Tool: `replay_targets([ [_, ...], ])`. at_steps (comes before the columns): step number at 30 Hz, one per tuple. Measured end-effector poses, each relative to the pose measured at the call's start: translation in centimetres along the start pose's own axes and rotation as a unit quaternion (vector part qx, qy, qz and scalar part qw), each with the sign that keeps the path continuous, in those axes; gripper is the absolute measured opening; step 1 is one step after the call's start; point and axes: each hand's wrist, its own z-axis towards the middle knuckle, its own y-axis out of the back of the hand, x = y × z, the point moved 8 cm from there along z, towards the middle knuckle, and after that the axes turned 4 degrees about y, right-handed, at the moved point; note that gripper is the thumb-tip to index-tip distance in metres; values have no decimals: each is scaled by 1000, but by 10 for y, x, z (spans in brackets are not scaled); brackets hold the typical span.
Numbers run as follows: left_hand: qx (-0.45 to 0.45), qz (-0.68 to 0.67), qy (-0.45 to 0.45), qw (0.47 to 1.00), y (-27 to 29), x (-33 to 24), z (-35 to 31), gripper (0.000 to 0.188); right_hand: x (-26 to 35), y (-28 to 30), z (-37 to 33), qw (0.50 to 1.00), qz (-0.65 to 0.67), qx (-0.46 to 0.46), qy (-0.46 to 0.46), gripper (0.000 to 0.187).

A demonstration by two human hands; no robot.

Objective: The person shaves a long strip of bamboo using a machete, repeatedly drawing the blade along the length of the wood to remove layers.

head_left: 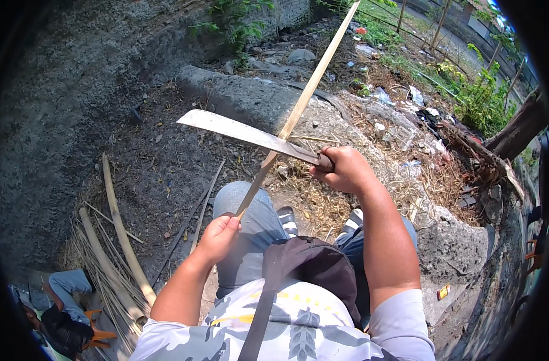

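Observation:
A long, pale bamboo strip [310, 84] slants up and away from my lap toward the far right. My left hand [219, 239] is closed round its near end, just above my left knee. In my right hand [343, 169] is the dark handle of a machete [238, 129], gripped with closed fingers. The broad blade points left and crosses over the strip near its middle, touching or very close to it. A thin sliver [313, 139] sticks out to the right beside the crossing.
Split bamboo poles [123, 222] and thin strips lie on the ground at left. Another person [64, 313] sits on an orange chair at lower left. A rough concrete slab [244, 96] stretches beyond my feet. Shavings and litter [416, 150] cover the ground at right, near a tree trunk [518, 126].

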Motion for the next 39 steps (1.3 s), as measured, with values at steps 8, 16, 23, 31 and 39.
replay_targets([
  [8, 45, -59, -28, 997, -21, -23, -2, 29, -4, 26, 2, 981, -163, -100, 10, 21],
  [16, 50, -45, -8, 998, -34, -28, 17, 26, -1, -6, 3, 993, -108, -46, -19, 18],
  [23, 75, -51, -2, 996, -21, -42, 12, 24, -22, -2, 6, 987, -145, -72, -12, 19],
  [31, 43, -117, 47, 991, -25, -30, 14, 25, 18, -25, 5, 982, -130, -74, 117, 18],
  [39, 39, -43, 13, 998, -13, -34, 16, 29, -17, -17, 3, 978, -163, -127, -17, 19],
])
